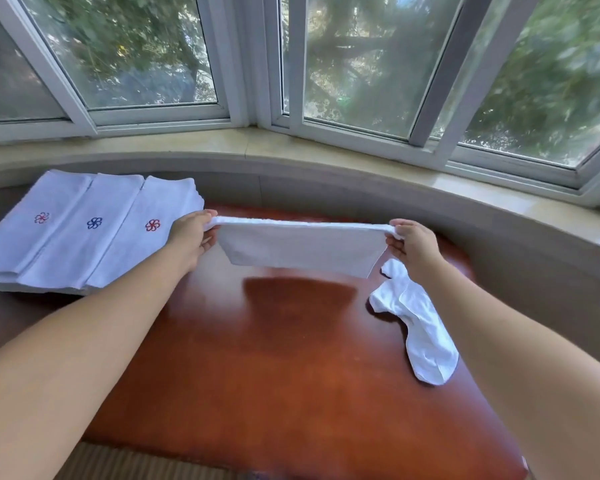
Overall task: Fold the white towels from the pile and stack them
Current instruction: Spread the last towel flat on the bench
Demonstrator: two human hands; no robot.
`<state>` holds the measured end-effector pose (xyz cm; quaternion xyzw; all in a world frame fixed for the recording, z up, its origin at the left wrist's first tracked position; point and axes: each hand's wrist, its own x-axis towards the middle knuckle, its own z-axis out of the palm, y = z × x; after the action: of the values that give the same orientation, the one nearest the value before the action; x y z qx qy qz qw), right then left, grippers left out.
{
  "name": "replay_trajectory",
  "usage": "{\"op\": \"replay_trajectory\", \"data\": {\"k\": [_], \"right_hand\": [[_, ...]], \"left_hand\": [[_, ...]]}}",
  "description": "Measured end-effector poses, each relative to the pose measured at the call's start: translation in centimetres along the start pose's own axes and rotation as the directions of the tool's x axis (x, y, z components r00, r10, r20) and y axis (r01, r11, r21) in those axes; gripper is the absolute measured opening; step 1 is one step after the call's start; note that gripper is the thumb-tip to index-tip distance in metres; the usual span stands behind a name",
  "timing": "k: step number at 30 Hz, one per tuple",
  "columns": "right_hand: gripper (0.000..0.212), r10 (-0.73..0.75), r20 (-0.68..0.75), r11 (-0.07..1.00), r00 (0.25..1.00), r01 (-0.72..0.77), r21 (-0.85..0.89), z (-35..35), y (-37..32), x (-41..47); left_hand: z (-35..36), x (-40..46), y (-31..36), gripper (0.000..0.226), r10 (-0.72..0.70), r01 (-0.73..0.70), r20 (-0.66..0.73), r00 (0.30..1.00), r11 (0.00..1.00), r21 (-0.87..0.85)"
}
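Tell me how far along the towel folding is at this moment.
Done: three folded stacks sit side by side at the table's left. In hand: the left hand and right hand pinch a folded towel stretched in the air. Left: one crumpled white cloth on the right.

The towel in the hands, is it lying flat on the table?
No, the towel hangs in the air above the wooden table, pinched at its top corners by the left hand and right hand.

Table centre [291, 358] open btwn folded towel stacks [84, 230] far left & crumpled cloth [420, 330] right.
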<state>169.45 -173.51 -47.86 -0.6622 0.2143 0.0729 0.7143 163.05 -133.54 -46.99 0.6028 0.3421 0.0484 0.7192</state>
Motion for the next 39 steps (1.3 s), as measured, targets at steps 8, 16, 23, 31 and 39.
{"op": "replay_trajectory", "data": {"k": [8, 16, 23, 31, 39], "right_hand": [[0.026, 0.238, 0.028, 0.847, 0.971, -0.194, -0.494, -5.0, 15.6, -2.4], [0.024, 0.687, 0.032, 0.496, 0.726, -0.437, -0.75, -8.2, 25.0, -5.9], [0.02, 0.738, 0.182, 0.431, 0.65, -0.246, -0.868, -10.0, 23.5, -4.7], [0.022, 0.385, 0.25, 0.722, 0.888, -0.121, -0.681, -7.6, 20.6, 2.0], [0.03, 0.23, 0.105, 0.65, 0.968, -0.073, -0.756, -4.3, 21.9, 7.3]], "left_hand": [[-6.1, -3.1, -17.0, 0.016, -0.268, 0.272, -0.064, 0.961, 0.879, 0.393], [-11.6, -6.2, -26.1, 0.04, -0.693, 0.421, 0.078, 0.717, 0.519, 0.744], [-12.7, -5.7, -24.5, 0.017, -0.669, 0.298, 0.129, 0.732, 0.485, 0.822], [-8.5, 1.2, -21.0, 0.019, -0.327, 0.169, 0.096, 0.94, 0.691, 0.703], [-4.6, 7.2, -21.3, 0.017, -0.16, 0.064, 0.087, 0.983, 0.75, 0.658]]}}
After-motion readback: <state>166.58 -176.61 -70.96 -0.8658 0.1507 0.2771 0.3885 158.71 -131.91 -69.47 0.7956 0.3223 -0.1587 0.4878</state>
